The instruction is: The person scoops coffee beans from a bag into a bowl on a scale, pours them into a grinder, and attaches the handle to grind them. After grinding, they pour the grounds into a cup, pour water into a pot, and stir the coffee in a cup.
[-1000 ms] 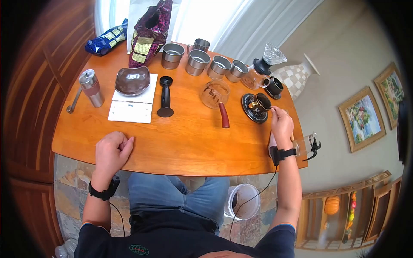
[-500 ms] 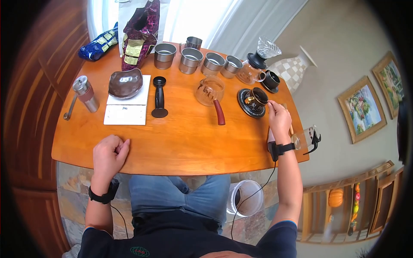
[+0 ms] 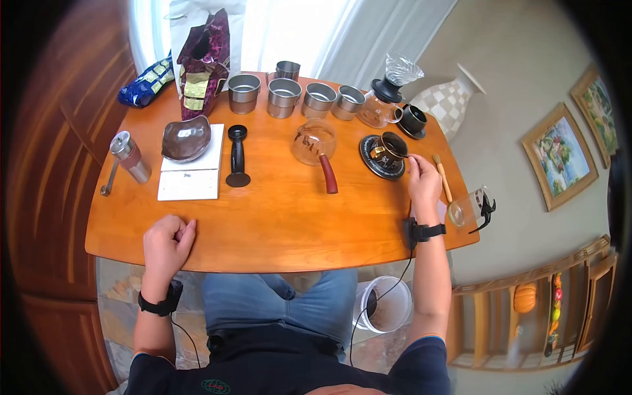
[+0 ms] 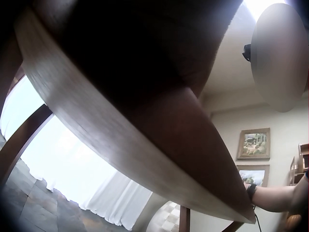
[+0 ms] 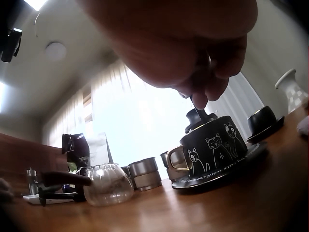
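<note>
At the right of the table a black cup (image 3: 390, 146) with white cat drawings and a gold handle stands on a black saucer (image 3: 384, 168). My right hand (image 3: 424, 184) is beside its rim; in the right wrist view the fingertips pinch a thin dark handle (image 5: 197, 107) that reaches down into the cup (image 5: 212, 147). What its lower end looks like is hidden. My left hand (image 3: 169, 243) rests near the table's front left edge, fingers loosely curled, holding nothing. The left wrist view shows mostly the table's underside and edge (image 4: 96, 116).
A glass pot (image 3: 315, 141) with a red handle, a black tamper-like tool (image 3: 237, 158), a brown bowl (image 3: 187, 139) on a white scale (image 3: 189, 184) and a grinder (image 3: 130, 157) stand leftward. Several metal cups (image 3: 284, 97) line the back. A brush (image 3: 442, 178) and glass vessel (image 3: 466, 208) lie right.
The head view has shifted slightly, and more of the brush shows beside my right hand. That hand stays at the cup's rim, and my left hand stays resting on the table.
</note>
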A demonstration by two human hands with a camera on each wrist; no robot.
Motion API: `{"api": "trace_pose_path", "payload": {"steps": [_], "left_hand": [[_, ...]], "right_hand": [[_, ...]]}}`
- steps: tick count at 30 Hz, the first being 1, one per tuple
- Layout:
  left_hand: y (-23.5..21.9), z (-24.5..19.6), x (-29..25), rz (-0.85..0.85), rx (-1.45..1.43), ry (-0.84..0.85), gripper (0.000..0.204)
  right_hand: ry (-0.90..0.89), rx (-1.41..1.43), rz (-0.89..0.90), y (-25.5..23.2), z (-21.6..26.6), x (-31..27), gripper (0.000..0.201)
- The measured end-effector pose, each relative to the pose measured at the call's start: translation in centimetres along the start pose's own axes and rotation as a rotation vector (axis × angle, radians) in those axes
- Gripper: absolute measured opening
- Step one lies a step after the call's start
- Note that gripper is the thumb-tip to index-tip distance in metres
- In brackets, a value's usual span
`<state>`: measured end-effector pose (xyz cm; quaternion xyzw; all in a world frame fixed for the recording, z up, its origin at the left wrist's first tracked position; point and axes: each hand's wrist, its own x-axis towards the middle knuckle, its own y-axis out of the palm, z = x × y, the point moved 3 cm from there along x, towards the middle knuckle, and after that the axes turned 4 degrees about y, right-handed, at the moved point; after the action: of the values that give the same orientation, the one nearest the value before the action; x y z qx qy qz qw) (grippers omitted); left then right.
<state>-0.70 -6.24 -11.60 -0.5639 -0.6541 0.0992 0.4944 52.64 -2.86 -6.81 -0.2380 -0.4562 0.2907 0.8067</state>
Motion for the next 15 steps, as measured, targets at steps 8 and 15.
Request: {"api": "trace_pose_path", "payload": {"steps": [8,15], "left_hand": [[0.3,0.2,-0.1,0.007,0.021,-0.038,0.033],[0.5,0.2,0.0,0.001,0.055,-0.072,0.035]], "right_hand": [[-0.011,-0.010,0.030,-1.0,0.6,0.5,0.018],[-0.050,-0.095,0.019,-2.9,0.0,0.8,0.019]]}}
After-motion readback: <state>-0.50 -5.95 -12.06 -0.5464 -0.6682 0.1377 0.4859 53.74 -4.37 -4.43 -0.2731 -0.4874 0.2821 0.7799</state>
